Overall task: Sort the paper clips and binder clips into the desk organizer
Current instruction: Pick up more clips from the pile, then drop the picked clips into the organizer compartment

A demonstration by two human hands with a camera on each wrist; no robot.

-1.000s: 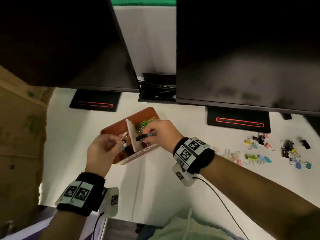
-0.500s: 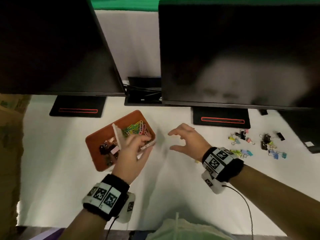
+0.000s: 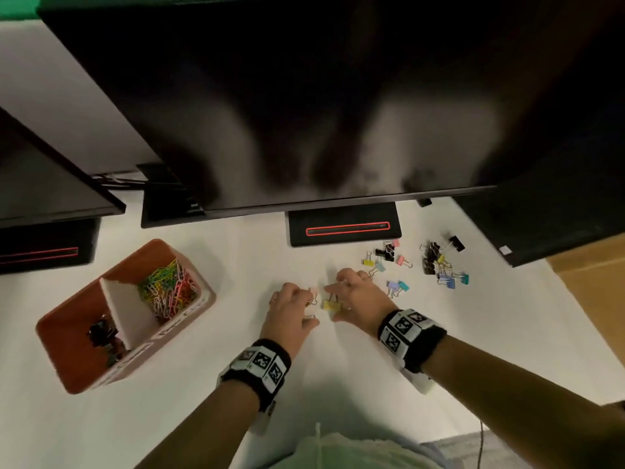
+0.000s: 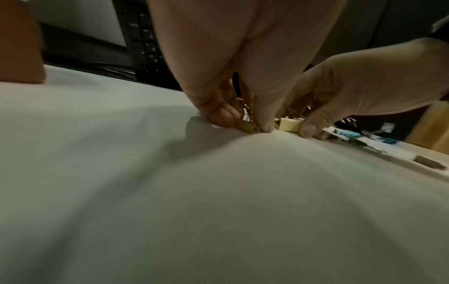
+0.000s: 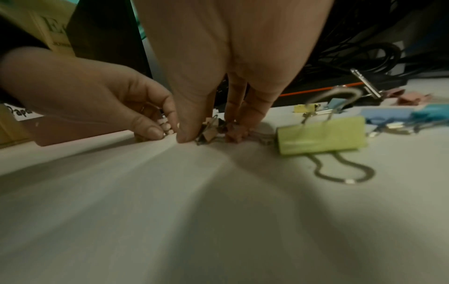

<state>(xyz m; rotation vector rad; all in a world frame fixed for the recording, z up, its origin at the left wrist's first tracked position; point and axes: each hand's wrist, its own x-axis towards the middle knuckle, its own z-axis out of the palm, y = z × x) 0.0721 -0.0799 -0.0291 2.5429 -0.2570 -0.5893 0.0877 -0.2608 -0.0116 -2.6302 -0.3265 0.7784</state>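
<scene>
The brown desk organizer (image 3: 72,363) stands at the left; coloured paper clips (image 3: 169,289) fill its right compartment and dark binder clips (image 3: 101,333) lie in its left one. Both hands are down on the white table, right of the organizer. My left hand (image 3: 309,308) pinches a small pale pink binder clip (image 5: 165,124) between thumb and finger (image 4: 245,126). Close beside it, my right hand (image 3: 334,299) pinches a yellow binder clip (image 3: 330,304) with thumb and fingers (image 5: 209,134). A small pink clip (image 5: 234,134) sits under its fingertips.
Several loose binder clips (image 3: 389,262) and a second cluster (image 3: 439,265) lie to the right, near a monitor base (image 3: 345,228). A large green clip (image 5: 320,134) lies just right of my right hand. Two monitors overhang the back of the table.
Both hands have left the organizer and moved right to the loose binder clips, where each now pinches one. The head view has swung right.
</scene>
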